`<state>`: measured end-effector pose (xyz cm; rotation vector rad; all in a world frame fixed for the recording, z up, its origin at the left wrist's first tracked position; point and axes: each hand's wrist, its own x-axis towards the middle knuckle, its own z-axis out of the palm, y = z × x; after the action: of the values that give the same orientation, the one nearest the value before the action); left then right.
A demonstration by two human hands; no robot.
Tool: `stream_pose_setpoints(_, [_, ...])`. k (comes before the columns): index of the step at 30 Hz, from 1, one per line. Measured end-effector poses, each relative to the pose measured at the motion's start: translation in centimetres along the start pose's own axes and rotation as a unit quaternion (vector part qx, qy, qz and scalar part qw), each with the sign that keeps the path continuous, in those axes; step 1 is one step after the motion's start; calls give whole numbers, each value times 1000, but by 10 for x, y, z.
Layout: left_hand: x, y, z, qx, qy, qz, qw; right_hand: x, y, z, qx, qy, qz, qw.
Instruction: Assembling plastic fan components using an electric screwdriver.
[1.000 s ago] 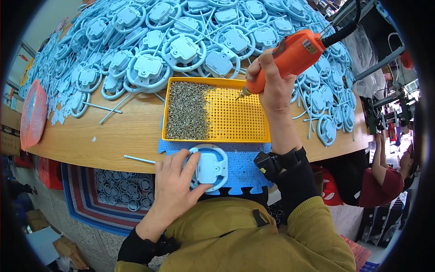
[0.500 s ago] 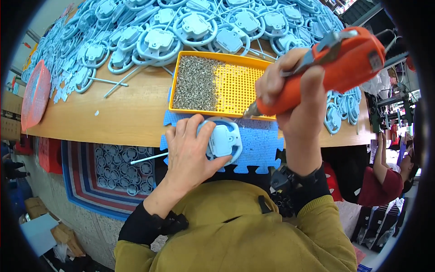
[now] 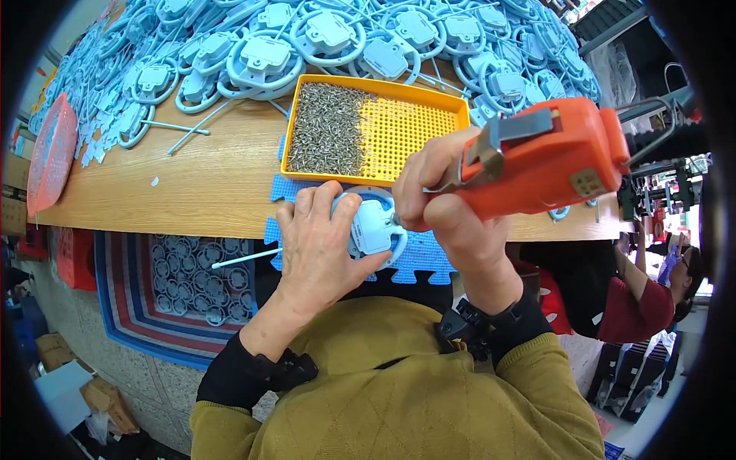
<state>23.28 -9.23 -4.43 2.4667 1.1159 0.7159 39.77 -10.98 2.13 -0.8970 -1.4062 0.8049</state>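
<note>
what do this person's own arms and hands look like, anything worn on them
The left hand and right hand are both bare, with no gloves. The sleeves are olive-green knit, ending over black cuffs. A dark, blocky device is worn near each wrist.

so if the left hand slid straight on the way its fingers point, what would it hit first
Probably the near wall of the yellow rectangular plastic tray, just beyond the fingertips of the left hand, though the gap and their heights are hard to judge from this view.
</note>
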Motion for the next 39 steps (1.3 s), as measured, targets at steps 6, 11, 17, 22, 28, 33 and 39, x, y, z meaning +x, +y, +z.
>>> stream_pose_setpoints(6, [1, -1, -1, -13, -1, -1, 1000, 2, -6, 3, 69, 59, 103, 991])
stream_pose_setpoints(11, [-43, -20, -62, 63, 20, -85, 994, -7, -18, -37, 165, 65, 22, 984])
stream_pose_setpoints(17, [-38, -20, -104, 132, 31, -106, 985, -26, -49, -117, -63, 226, -22, 972])
stream_pose_setpoints(22, [88, 71, -28, 3, -118, 216, 969, -63, -62, -176, -92, 344, -20, 934])
stream_pose_setpoints(28, [200, 138, 128, 149, -239, 296, 913, -108, -93, -200, -131, 346, -32, 929])
stream_pose_setpoints(33, [228, 153, 183, 112, -228, 205, 945, -137, -104, -209, -136, 364, -18, 921])
stream_pose_setpoints(39, [268, 159, 139, -43, -149, 133, 979, -139, -88, -211, -93, 381, -12, 920])
